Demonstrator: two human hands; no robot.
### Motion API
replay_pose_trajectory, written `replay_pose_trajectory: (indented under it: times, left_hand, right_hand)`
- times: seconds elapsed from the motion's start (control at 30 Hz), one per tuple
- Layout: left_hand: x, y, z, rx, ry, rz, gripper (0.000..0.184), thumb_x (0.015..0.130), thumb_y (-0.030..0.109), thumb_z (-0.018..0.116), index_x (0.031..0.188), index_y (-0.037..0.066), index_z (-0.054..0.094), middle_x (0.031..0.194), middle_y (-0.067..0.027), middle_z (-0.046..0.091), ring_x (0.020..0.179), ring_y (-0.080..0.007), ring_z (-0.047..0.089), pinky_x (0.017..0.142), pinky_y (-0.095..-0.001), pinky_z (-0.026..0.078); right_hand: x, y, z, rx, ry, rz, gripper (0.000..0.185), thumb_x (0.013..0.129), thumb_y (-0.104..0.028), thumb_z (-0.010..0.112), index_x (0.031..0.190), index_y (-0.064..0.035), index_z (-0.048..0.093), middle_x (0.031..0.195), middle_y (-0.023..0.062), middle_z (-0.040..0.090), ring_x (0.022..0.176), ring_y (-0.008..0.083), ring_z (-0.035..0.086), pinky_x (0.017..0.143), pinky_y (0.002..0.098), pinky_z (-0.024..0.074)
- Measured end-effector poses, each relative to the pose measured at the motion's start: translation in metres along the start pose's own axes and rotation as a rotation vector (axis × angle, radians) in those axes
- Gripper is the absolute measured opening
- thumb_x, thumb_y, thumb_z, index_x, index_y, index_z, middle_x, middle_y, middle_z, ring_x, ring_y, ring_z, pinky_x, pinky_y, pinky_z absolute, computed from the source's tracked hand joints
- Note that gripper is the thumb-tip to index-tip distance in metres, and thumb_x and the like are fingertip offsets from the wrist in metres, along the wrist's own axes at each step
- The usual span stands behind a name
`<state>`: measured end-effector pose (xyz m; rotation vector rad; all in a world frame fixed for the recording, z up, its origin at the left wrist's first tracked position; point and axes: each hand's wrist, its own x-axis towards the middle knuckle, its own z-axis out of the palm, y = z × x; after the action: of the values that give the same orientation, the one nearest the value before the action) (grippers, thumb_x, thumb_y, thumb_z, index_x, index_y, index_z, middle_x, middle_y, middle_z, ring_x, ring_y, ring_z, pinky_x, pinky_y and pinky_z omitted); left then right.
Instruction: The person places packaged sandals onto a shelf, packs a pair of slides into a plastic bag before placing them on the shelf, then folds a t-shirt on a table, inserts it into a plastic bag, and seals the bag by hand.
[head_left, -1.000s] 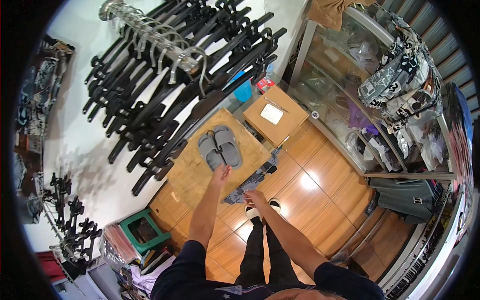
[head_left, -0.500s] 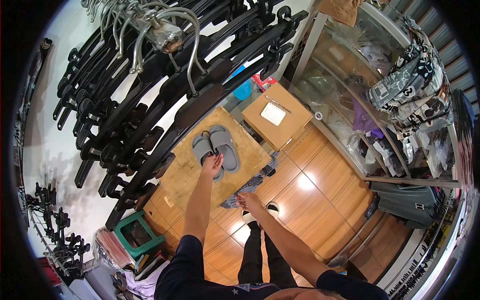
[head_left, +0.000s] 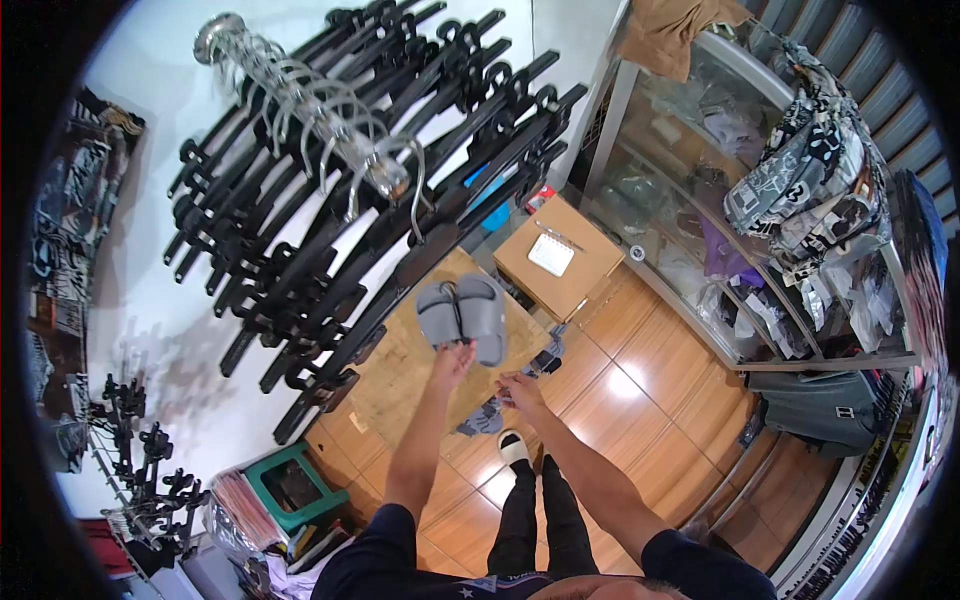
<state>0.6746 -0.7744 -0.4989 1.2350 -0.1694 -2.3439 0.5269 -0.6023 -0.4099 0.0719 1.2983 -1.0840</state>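
Note:
A pair of grey slide sandals [head_left: 482, 318] lies side by side above the wooden tabletop [head_left: 400, 375], with a thin black piece between them. My left hand [head_left: 456, 362] is closed at the lower end of the pair, its fingers pinching around the left slide. Whether the slides touch the tabletop, I cannot tell. My right hand [head_left: 518, 391] is just below and to the right of the slides, fingers loosely bent and apart, with nothing visible in it.
Many black hangers [head_left: 330, 240] hang from a metal rail at the upper left. A cardboard box [head_left: 560, 262] carries a white notepad and a pen. To the right stands a glass cabinet [head_left: 660, 190] with bagged goods. A green stool [head_left: 290, 485] is at the lower left.
My left hand and the slides have shifted right in view. My right hand has moved up and closer to the slides. The camera view has shifted too.

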Motion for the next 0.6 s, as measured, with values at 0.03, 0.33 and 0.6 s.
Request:
replay_pose_trajectory:
  times: [0.03,0.33,0.6]
  left_hand:
    - [-0.010,-0.009,0.004,-0.002,-0.037,0.014,0.044,0.095,-0.001,0.051,0.123,0.016,0.021,0.105,-0.0194,0.062,0.097,-0.0305,0.066,0.078,-0.0413,0.057]
    - [-0.133,-0.124,0.125,0.183,-0.189,-0.025,0.013,0.089,-0.001,0.060,0.099,0.006,0.059,0.092,-0.0081,0.064,0.086,-0.0231,0.065,0.074,-0.0355,0.054]
    - [-0.246,-0.186,0.193,0.389,-0.217,-0.158,0.007,0.089,0.006,0.066,0.095,0.005,0.063,0.086,-0.0023,0.063,0.074,-0.0121,0.060,0.065,-0.0256,0.048]
  right_hand:
    - [-0.009,-0.007,0.001,0.005,-0.006,-0.014,0.024,0.092,-0.023,0.061,0.112,-0.0102,0.060,0.098,0.0022,0.066,0.078,0.0142,0.063,0.065,0.0307,0.0512]
    - [-0.092,-0.016,-0.035,0.383,0.115,-0.354,0.022,0.089,-0.014,0.065,0.110,-0.0052,0.063,0.100,0.0036,0.064,0.089,0.0170,0.062,0.073,0.0352,0.0561]
    - [-0.234,0.009,-0.083,0.396,0.378,-0.504,0.011,0.090,-0.007,0.062,0.099,-0.0027,0.067,0.093,0.0061,0.068,0.080,0.0169,0.064,0.069,0.0322,0.0549]
